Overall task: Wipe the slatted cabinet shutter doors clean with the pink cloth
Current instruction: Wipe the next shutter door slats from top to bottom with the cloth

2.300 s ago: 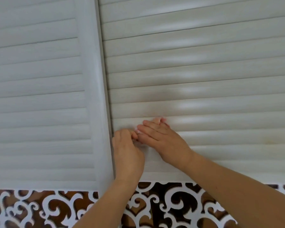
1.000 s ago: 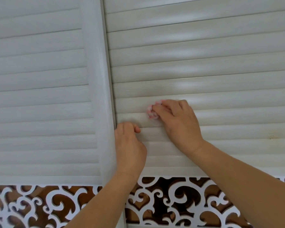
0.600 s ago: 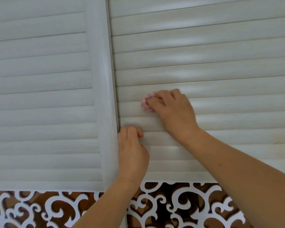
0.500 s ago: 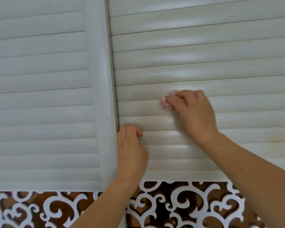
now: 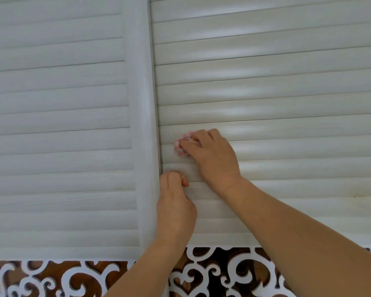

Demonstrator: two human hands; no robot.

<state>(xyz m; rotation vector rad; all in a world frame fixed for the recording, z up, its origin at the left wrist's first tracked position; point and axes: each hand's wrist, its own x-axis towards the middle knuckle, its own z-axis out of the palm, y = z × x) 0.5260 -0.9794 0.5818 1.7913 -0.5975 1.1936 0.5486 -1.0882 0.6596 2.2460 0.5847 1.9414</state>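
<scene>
Two hands work low on the right shutter door (image 5: 266,86). We note the right hand (image 5: 210,159) clamped round the bunched pink cloth (image 5: 181,146), pressed to a slat just right of the centre stile (image 5: 146,125). The slats run horizontally, unwiped length lying rightward. The left hand (image 5: 176,206), nearer the stile, rests curled, apparently holding nothing. No containers observed.

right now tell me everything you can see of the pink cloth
The pink cloth is a small bunched wad, pink with white flecks, soft and nubbly by its look. Only its left part shows; the rest is hidden under the right hand, whose curled fingers grip it and press it against a slat of the right shutter door, close to the upright frame edge. The left hand lies below it, apart.
</scene>
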